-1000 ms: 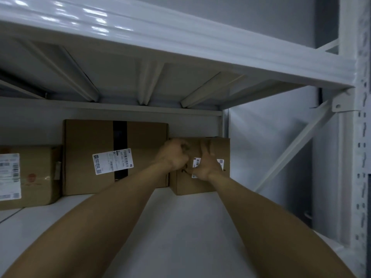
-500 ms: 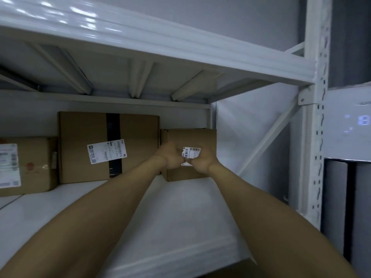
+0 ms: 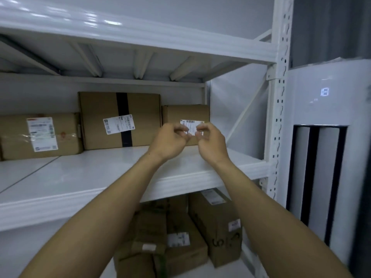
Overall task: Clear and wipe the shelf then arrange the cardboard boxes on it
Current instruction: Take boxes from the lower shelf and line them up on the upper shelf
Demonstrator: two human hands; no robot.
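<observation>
Boxes: three in a row along the back of the shelf [image 3: 100,177]: wide box [image 3: 16,137], tall box [image 3: 96,121] and small box [image 3: 186,113], side by side.
Left hand [image 3: 170,140]: fingers loosely curled, holding nothing.
Right hand [image 3: 210,141]: the same, in front of the small box's label.
Progress: looks nearly done; the board seems wiped. Whether the lower boxes [image 3: 216,223] belong up here, I cannot tell.
Room: open board in front of the row; post [image 3: 279,117] close on the right; upper shelf [image 3: 140,37] low overhead.
</observation>
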